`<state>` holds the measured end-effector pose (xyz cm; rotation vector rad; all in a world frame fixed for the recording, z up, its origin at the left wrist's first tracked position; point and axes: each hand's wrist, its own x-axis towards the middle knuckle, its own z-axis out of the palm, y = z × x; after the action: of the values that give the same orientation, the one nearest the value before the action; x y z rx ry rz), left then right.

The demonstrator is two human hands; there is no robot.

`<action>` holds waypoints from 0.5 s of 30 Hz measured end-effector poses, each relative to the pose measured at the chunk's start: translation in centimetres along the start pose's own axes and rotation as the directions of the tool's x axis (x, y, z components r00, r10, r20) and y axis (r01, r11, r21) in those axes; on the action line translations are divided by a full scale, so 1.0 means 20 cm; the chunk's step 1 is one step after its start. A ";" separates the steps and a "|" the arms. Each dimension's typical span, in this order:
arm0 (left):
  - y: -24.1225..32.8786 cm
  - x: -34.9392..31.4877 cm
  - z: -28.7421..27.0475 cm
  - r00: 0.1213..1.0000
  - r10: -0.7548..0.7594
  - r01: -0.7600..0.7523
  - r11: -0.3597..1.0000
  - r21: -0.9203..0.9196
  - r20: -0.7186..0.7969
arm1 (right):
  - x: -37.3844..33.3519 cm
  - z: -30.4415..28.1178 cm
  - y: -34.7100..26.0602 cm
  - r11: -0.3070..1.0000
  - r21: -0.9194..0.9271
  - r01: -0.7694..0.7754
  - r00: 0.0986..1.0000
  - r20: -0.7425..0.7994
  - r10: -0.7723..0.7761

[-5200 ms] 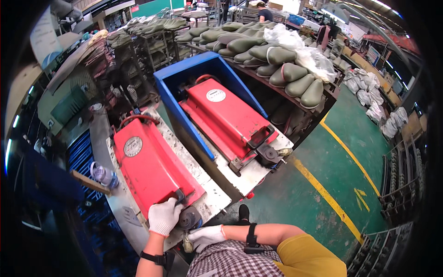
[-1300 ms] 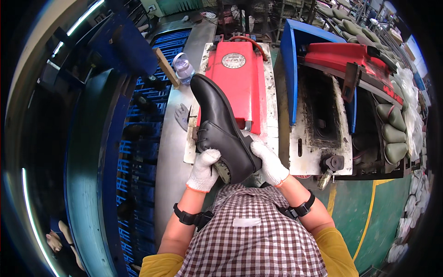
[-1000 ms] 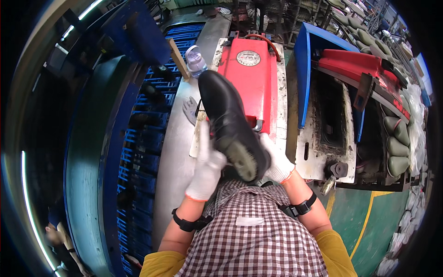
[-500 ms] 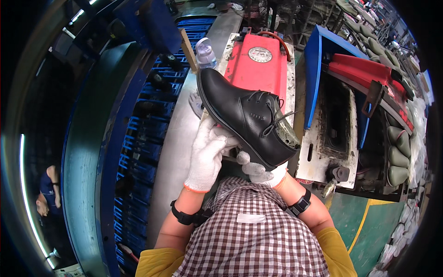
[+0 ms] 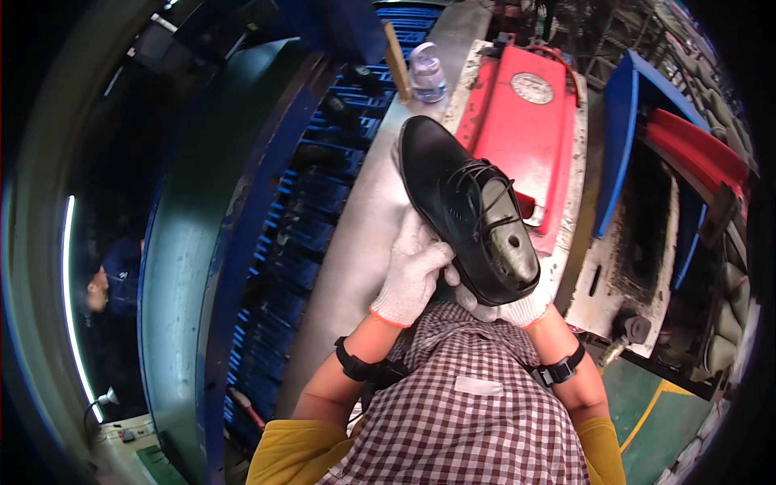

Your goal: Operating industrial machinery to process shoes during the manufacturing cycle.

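A black lace-up leather shoe (image 5: 440,182) is held up in front of me, toe pointing away and a little left. A grey-green shoe last (image 5: 512,246) with a round hole fills its opening. Thin dark laces (image 5: 477,171) are tied over the tongue. My left hand (image 5: 411,279), in a white knit glove, is closed on the shoe's left edge near the middle. My right hand (image 5: 517,310), gloved too, supports the heel from below. Most of its fingers are hidden behind the shoe, though some tips show at the heel's left side.
Beyond the shoe sits a red machine cover (image 5: 525,121) on a worn pale base. A clear bottle (image 5: 428,74) stands on the metal ledge (image 5: 347,242). Blue conveyor rollers (image 5: 303,210) run along the left. A blue-sided machine (image 5: 618,153) is at right. Another person (image 5: 121,279) is far left.
The shoe has turned from showing its side to showing its top opening and the last. Both hands still hold it. The surroundings have shifted right in view.
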<state>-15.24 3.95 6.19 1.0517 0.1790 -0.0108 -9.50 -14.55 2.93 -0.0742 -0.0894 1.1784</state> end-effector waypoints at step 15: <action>-0.13 -0.07 -0.86 0.754 -0.355 0.114 0.900 -0.422 -0.553 | 0.31 -0.08 0.13 -0.331 -0.914 -0.237 0.876 -0.054 -0.480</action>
<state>-19.37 17.49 -4.15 0.6151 0.8929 0.1367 -9.33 -7.83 1.19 -1.9632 -0.7078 0.3909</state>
